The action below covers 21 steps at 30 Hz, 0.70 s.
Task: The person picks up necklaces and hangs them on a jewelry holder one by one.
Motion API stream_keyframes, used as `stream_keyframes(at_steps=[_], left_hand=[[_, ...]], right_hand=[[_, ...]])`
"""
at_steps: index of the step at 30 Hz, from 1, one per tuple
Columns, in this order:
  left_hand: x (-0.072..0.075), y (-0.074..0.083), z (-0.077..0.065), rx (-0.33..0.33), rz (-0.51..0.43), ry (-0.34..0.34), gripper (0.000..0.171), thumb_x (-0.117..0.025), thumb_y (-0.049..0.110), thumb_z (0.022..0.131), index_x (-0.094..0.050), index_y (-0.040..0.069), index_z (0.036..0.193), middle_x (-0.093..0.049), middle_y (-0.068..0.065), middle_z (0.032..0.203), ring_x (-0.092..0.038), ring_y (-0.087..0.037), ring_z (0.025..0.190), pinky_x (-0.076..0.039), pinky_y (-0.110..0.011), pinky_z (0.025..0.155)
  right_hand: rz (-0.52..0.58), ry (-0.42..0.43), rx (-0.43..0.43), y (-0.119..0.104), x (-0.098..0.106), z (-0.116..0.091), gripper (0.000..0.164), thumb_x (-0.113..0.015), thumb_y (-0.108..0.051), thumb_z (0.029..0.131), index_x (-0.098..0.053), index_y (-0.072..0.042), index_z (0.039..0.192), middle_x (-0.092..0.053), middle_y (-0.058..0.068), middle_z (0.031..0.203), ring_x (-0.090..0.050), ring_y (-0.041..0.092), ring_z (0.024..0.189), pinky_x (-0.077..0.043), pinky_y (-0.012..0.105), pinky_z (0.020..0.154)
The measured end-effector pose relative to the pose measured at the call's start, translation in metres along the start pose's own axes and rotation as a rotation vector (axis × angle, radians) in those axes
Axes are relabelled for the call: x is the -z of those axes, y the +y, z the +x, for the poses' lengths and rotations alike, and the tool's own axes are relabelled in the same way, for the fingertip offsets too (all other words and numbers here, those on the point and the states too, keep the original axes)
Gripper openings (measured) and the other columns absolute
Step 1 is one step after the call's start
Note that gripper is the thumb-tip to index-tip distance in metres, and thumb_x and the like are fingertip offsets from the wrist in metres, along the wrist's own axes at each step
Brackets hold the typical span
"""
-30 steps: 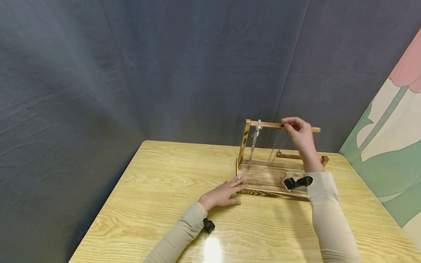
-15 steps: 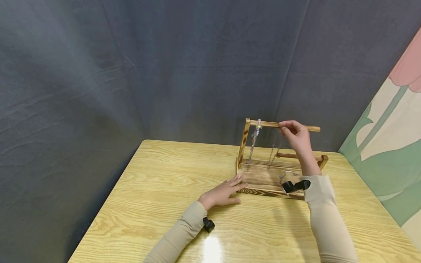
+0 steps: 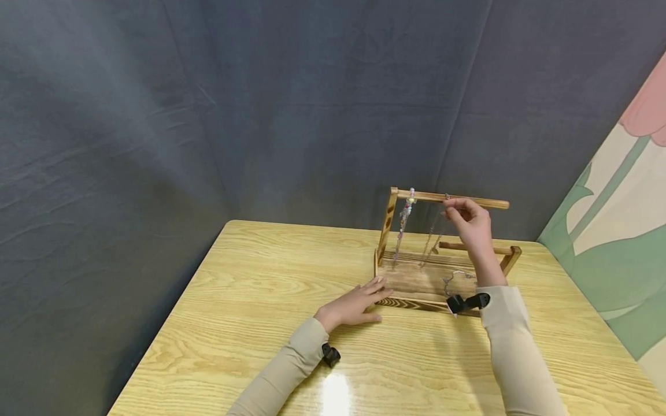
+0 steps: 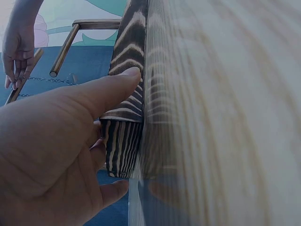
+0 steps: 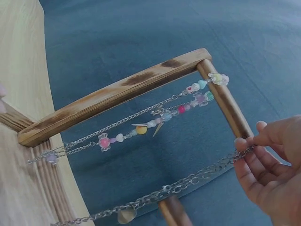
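Wood-grain table [image 3: 260, 277]: right hand [image 3: 472, 224] pinches silver chain [image 5: 165, 189] at rod [image 5: 229, 106], left hand [image 3: 354, 305] loose on jewelry stand [image 3: 416, 282], near left; early release could drop it.

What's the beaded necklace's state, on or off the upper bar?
On: the beaded necklace loops over the upper bar, its strands hanging below.

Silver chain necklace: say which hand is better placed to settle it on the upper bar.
Probably the right hand: it pinches the silver chain necklace at the upper bar, while the left hand touches the front of the wooden jewelry stand.
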State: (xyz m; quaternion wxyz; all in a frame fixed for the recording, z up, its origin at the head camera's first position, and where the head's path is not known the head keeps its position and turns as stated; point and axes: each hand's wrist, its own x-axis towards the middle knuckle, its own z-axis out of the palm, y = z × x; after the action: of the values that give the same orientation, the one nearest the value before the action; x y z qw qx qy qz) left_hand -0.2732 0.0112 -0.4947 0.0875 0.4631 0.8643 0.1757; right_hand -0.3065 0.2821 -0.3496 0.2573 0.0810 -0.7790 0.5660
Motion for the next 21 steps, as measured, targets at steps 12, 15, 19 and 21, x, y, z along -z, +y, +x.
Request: stream_keyframes(at_steps=[12, 15, 19, 21], left_hand=[[0.000, 0.001, 0.001, -0.008, -0.008, -0.006, 0.065, -0.048, 0.037, 0.095, -0.017, 0.020, 0.150, 0.000, -0.007, 0.157, 0.002, -0.021, 0.144, -0.018, -0.053, 0.112], [0.000, 0.000, 0.000, -0.008, -0.004, -0.005, 0.066, -0.048, 0.037, 0.095, -0.017, 0.020, 0.150, -0.001, -0.007, 0.157, 0.002, -0.022, 0.144, -0.018, -0.053, 0.112], [0.000, -0.001, 0.000, -0.010, 0.001, -0.003, 0.066, -0.047, 0.038, 0.095, -0.016, 0.020, 0.150, 0.000, -0.006, 0.157, 0.003, -0.022, 0.144, -0.018, -0.053, 0.112], [-0.001, -0.001, 0.001, -0.011, 0.002, -0.001, 0.066, -0.047, 0.039, 0.095, -0.016, 0.020, 0.150, 0.001, -0.006, 0.157, 0.003, -0.021, 0.144, -0.018, -0.053, 0.112]], right_hand=[[0.067, -0.009, -0.033, 0.012, 0.001, -0.007, 0.027, -0.057, -0.007, 0.091, -0.059, 0.011, 0.111, -0.065, -0.012, 0.084, -0.060, 0.001, 0.077, -0.049, 0.010, 0.069], [0.068, -0.014, -0.034, 0.010, 0.001, -0.008, 0.025, -0.058, -0.007, 0.091, -0.060, 0.010, 0.110, -0.067, -0.014, 0.084, -0.060, 0.001, 0.078, -0.048, 0.010, 0.070], [0.063, -0.020, -0.015, 0.001, -0.001, -0.012, 0.025, -0.059, -0.007, 0.090, -0.060, 0.010, 0.108, -0.069, -0.007, 0.089, -0.061, 0.003, 0.081, -0.048, 0.011, 0.071], [0.041, -0.023, -0.006, -0.003, -0.002, -0.016, 0.025, -0.059, -0.007, 0.091, -0.060, 0.011, 0.108, -0.068, -0.004, 0.093, -0.060, 0.001, 0.083, -0.047, 0.011, 0.072]])
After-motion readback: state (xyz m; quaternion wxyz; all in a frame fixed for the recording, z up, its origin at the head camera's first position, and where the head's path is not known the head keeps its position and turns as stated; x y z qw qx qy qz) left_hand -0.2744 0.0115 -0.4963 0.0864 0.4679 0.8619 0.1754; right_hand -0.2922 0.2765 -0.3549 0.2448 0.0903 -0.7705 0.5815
